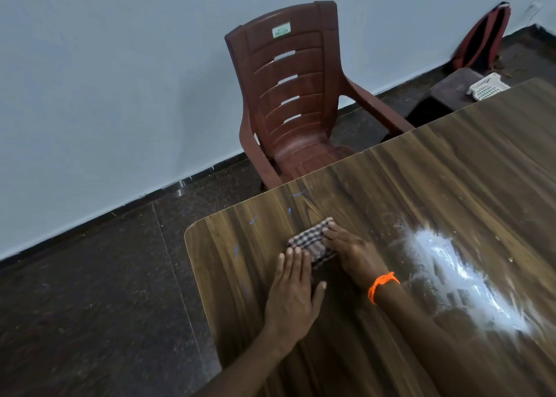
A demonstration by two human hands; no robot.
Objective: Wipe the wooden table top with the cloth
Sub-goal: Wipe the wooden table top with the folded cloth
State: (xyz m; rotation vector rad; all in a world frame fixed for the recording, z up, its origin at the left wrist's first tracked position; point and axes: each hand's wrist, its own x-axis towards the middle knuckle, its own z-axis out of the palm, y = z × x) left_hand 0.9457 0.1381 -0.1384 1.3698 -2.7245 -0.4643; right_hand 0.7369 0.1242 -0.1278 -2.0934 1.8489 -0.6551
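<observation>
A plain, sparsely furnished room, perhaps in a home or hostel, though which one cannot be told. A wood-grain table (pixel 436 171) stands on a dark speckled stone floor (pixel 90 291) by a bare pale wall (pixel 120 80). A maroon plastic armchair (pixel 288 95), a backpack (pixel 484 35) propped against the wall and a white plastic basket (pixel 487 89) stand nearby.

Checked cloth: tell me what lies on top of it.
Both hands rest on the checked cloth: left hand fingertips on its near edge, right hand flat across its right side. The cloth beneath them is hidden.

A brown plastic chair (pixel 288 95) stands against the pale wall (pixel 105 80) on dark speckled floor (pixel 90 291); a backpack (pixel 481 38) leans farther along.
</observation>
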